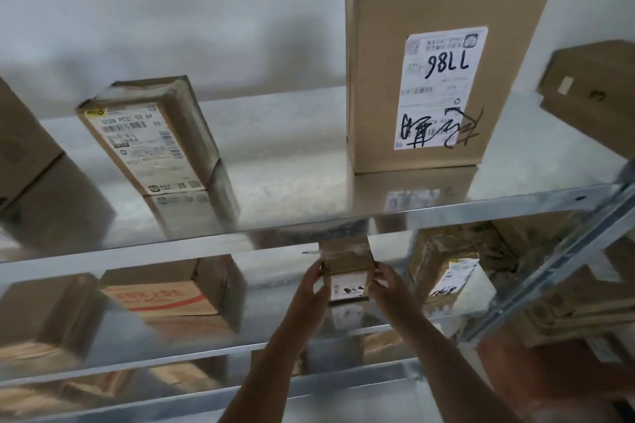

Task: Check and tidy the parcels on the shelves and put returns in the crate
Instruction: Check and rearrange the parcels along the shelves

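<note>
Check step: left hand (311, 280) and right hand (386, 280) pinch small parcel (347, 271) on second shelf (275, 330). Next: read label, square it up.

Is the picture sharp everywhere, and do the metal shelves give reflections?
Head view: the tall box with its handwritten label is fairly sharp; the left and lower edges are smeared by blur; the shiny upper shelf mirrors the boxes on it; both hands, left hand and right hand, look dim.

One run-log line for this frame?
left hand: holds small box | right hand: holds small box | place: second shelf
</note>
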Available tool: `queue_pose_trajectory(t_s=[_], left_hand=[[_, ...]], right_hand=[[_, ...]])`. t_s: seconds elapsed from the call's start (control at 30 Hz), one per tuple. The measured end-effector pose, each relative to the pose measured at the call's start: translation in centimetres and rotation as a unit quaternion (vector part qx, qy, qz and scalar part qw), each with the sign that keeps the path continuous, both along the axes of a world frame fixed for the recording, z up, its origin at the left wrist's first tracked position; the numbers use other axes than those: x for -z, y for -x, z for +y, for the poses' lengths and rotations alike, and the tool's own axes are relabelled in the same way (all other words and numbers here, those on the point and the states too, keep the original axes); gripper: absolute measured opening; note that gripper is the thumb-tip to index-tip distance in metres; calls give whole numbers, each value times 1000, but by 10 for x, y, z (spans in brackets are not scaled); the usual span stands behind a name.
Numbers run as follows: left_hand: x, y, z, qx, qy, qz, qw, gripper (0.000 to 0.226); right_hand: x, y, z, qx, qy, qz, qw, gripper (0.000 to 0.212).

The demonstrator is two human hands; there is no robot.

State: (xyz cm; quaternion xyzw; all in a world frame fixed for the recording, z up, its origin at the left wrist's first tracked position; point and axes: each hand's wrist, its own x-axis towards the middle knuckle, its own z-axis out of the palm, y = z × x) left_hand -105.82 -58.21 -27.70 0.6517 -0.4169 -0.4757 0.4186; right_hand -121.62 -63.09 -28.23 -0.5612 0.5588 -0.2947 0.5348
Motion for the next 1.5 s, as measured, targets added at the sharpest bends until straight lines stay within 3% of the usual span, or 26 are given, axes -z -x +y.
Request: queue_pose_trajectory(t_s=[0.13,0.27,0.37,0.47,0.6,0.7,0.77,0.9,0.97,1.03,1.13,1.3,1.5], left_hand=[[11,3,-15,3,-2,-23,1000,31],[11,6,-16,31,25,-109,993,28],[5,-9,1,6,44,-135,990,47],[13,-52,11,-100,108,-232,961,69],[-7,-133,36,-254,163,-340,891,43],[-5,-204,61,-328,163,-361,858,34],[2,-249,74,-365,117,-353,854,46],[44,-344,75,-329,-15,-210,921,77],[58,-378,75,-274,-18,-92,957,89],[52,-390,84,-236,-16,-8,972,85],[34,-397,103,-199,-10,-21,980,69],[22,-407,137,-145,-4,-19,989,30],[12,-397,188,-69,27,-27,997,38]], right_hand=[[14,2,-12,20,-12,24,999,20],[20,4,-13,29,7,86,996,40],[18,-2,-7,134,121,147,972,58],[10,-20,2,178,233,147,945,56],[5,-70,22,138,348,137,917,45],[10,-136,39,53,356,107,927,44],[11,-184,50,6,323,94,942,48],[12,-269,62,-39,138,84,986,56],[14,-300,62,-43,68,64,995,56],[12,-324,67,-37,23,36,998,45],[10,-339,82,-9,29,29,999,24],[16,-337,106,33,-33,-15,999,17],[22,-319,141,30,-17,-5,999,16]])
